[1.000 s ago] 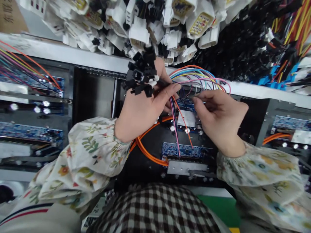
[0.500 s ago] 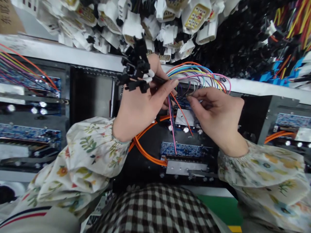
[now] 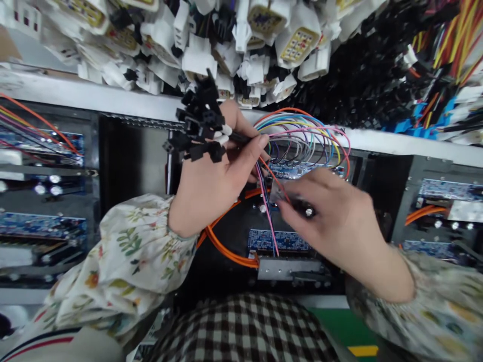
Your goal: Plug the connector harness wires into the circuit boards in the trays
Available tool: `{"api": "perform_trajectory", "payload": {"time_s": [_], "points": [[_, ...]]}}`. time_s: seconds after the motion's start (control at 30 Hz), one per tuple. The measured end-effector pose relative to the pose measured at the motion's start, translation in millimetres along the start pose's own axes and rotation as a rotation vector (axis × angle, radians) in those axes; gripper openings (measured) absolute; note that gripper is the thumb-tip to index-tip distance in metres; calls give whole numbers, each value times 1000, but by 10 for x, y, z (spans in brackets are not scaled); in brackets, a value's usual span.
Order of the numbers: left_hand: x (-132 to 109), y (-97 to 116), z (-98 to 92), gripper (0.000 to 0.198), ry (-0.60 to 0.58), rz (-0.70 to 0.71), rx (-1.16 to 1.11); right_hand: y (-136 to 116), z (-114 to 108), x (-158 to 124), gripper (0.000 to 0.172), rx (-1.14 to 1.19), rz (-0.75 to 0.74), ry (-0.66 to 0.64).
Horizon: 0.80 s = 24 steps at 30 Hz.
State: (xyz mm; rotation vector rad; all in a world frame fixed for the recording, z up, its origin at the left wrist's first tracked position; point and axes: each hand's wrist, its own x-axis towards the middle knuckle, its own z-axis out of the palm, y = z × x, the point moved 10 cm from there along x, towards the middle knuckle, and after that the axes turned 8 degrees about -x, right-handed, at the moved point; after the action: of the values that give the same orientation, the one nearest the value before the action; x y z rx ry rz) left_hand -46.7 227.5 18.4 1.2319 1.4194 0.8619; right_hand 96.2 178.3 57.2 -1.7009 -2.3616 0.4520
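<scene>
My left hand point(image 3: 211, 176) is closed round a bunch of thin coloured wires ending in small black connectors point(image 3: 199, 128), which fan out above my thumb. The coloured wires point(image 3: 302, 130) loop rightward and down to a blue circuit board point(image 3: 298, 170) in the black unit in front of me. My right hand point(image 3: 332, 221) is blurred by motion, lower than the board, fingers curled toward a pink wire point(image 3: 269, 221) and a red one hanging from the bunch. Whether it grips anything is unclear. A second blue board point(image 3: 275, 240) lies below, with orange cables point(image 3: 222, 241) curving beside it.
Above hangs a dense mass of white connectors point(image 3: 211, 45) and black ones point(image 3: 362, 75). A white rail point(image 3: 113, 98) runs across. Similar units with blue boards sit at the left point(image 3: 37, 226) and right point(image 3: 441, 193). Checked cloth point(image 3: 245, 332) is at the bottom.
My right hand has dropped from the upper board down and toward me, and is now blurred. My left hand with the connector bunch shifted slightly left.
</scene>
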Motion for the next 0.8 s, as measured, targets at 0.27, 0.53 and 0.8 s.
{"api": "perform_trajectory", "payload": {"time_s": [0.27,0.53,0.8], "points": [[-12,-18,47,25,-77,-48,25,594,-102,-152,5,400,415,83],[-50,130,0,11,-1,24,88,722,116,15,9,196,361,143],[-44,25,12,16,-74,-37,65,658,101,48,7,145,299,105]]}}
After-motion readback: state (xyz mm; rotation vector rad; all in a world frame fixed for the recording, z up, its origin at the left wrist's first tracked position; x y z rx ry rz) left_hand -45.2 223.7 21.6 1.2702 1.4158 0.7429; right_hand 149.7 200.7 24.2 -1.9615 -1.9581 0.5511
